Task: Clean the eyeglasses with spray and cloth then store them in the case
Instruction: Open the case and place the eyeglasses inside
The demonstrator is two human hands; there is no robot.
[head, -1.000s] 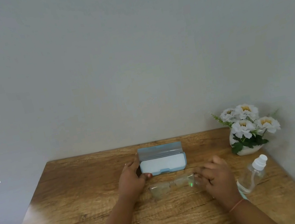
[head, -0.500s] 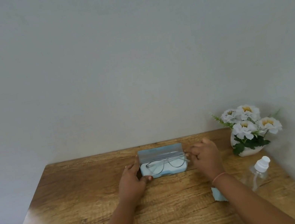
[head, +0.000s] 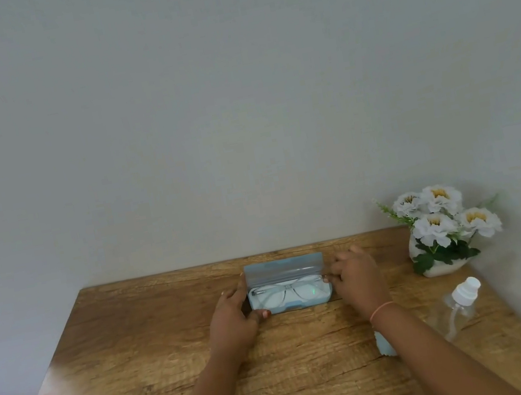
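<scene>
The clear-framed eyeglasses (head: 286, 292) lie folded inside the light blue case (head: 283, 268), whose lid stands open at the back of the wooden table. My left hand (head: 233, 320) grips the case's left end, thumb at its front edge. My right hand (head: 356, 276) sits at the case's right end, its fingertips at the right tip of the eyeglasses. A light blue cloth (head: 384, 346) lies on the table, partly hidden under my right forearm. The clear spray bottle (head: 459, 306) with a white nozzle stands at the right.
A white vase of white flowers (head: 442, 228) stands at the back right corner against the wall. The wooden table (head: 124, 360) ends at the wall behind the case and drops off at the left.
My right hand carried the eyeglasses from the table in front of the case into the case. My left hand stayed on the case's left end.
</scene>
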